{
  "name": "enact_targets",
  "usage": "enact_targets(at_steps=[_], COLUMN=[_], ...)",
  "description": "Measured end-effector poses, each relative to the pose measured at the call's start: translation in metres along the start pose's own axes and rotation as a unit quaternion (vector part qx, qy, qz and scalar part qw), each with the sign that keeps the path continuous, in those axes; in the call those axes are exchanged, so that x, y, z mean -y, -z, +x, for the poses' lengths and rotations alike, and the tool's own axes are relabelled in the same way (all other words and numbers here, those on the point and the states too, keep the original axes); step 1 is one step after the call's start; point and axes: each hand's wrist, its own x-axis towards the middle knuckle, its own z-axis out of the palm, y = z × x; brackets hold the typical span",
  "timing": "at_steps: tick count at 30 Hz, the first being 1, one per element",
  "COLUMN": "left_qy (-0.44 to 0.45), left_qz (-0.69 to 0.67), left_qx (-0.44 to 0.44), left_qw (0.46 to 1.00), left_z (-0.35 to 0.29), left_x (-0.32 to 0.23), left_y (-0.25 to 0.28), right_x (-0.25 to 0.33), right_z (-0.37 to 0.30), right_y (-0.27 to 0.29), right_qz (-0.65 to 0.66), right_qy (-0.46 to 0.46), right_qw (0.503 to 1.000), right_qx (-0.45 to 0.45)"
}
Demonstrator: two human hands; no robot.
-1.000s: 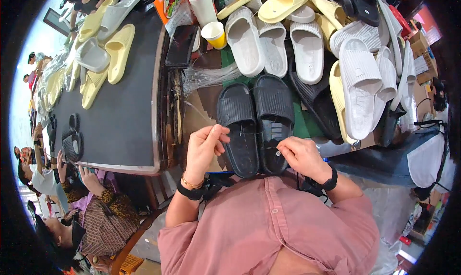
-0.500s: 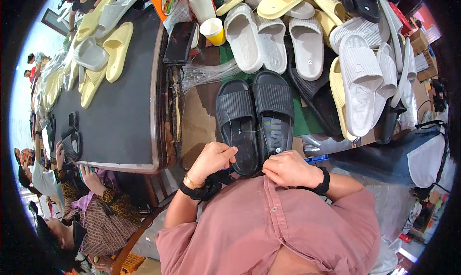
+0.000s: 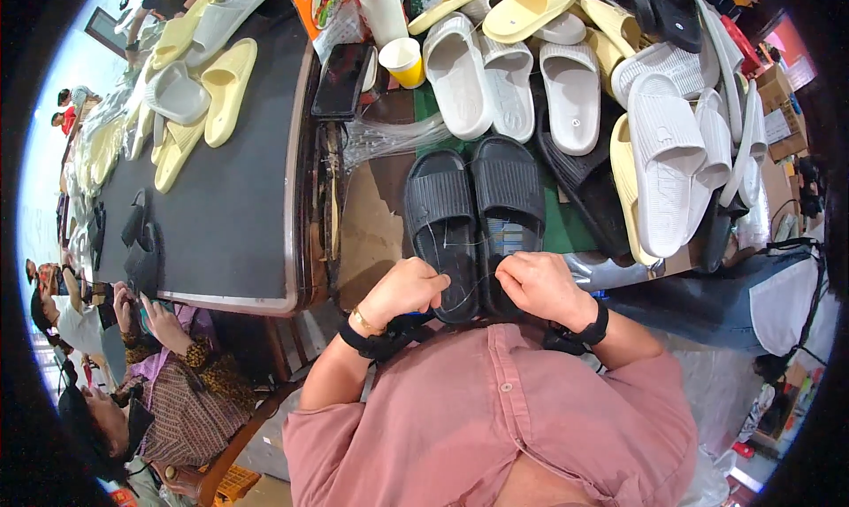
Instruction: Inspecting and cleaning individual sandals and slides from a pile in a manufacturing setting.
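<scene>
Two black slide sandals, the left one (image 3: 439, 188) and the right one (image 3: 508, 184), lie side by side in front of me with toes pointing away. A thin clear plastic strand (image 3: 462, 244) runs across them, looping between the two. My left hand (image 3: 402, 290) is closed in a pinch over the heel of the left slide, seemingly on one end of the strand. Over the right slide's heel, my right hand (image 3: 541, 288) pinches too, apparently on the other end. The fingertips hide the strand's ends.
Beyond the pair lie a bundle of clear strands (image 3: 393, 140), a phone (image 3: 340, 80), a yellow paper cup (image 3: 402, 62) and a white bottle (image 3: 380, 11). Grey slides (image 3: 570, 100) and yellow slides (image 3: 531, 7) pile up ahead and right. A co-worker (image 3: 181, 365) handles black slides at the dark table (image 3: 239, 171).
My hands have shifted slightly, the right one lifting a little away from my shirt onto the right slide's heel. The view has moved a bit. The co-worker's hands have moved.
</scene>
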Motion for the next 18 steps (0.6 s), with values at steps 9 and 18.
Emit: enact_targets(at_steps=[9,18], left_qy=[-0.009,-0.036], left_qz=[0.038,-0.028], left_qx=[0.054,-0.164], left_qw=[0.998,0.985], left_z=[0.002,0.002], left_x=[0.000,-0.010], left_y=[0.001,0.005], right_x=[-0.004,-0.008], right_z=[-0.001,0.008], right_y=[0.001,0.000], right_qz=[-0.008,0.004], right_qy=[-0.011,-0.022], right_qw=[1.000,0.999], right_qx=[0.010,-0.045])
